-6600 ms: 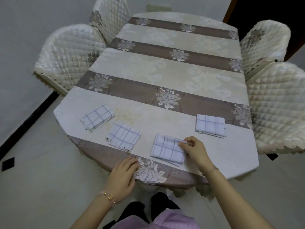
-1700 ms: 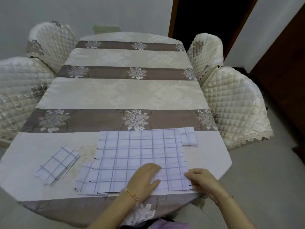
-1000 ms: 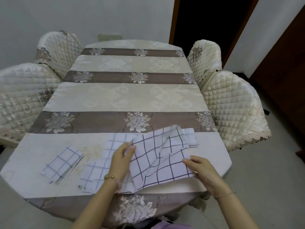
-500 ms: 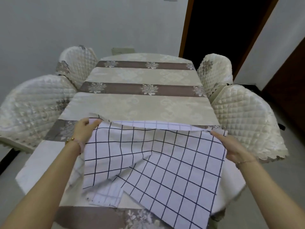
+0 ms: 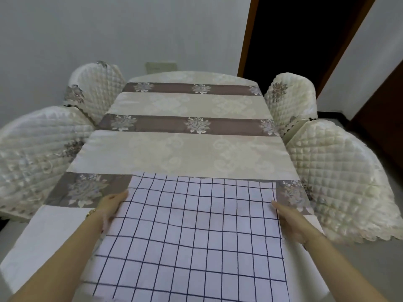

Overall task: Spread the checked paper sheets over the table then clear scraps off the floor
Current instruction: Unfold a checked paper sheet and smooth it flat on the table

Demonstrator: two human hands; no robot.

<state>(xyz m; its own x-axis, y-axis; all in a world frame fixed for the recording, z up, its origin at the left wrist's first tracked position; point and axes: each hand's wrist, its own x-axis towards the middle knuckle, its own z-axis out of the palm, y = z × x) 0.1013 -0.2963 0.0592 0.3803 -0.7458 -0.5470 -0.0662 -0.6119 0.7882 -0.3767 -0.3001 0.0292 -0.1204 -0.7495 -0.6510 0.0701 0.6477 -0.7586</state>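
Change: checked sheet (image 5: 196, 225) now unfolded over worktop (image 5: 185, 153) | left fingers (image 5: 117, 197) grasp its edge | right fingers (image 5: 278, 207): I cannot tell | 1 sheet nearly spread.

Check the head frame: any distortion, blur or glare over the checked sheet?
Head view: wide-angle stretch, door frame leans, chairs bulge outward. Head view: checked sheet grid crisp, left hand and right hand slightly soft. Head view: flat light, no glare.
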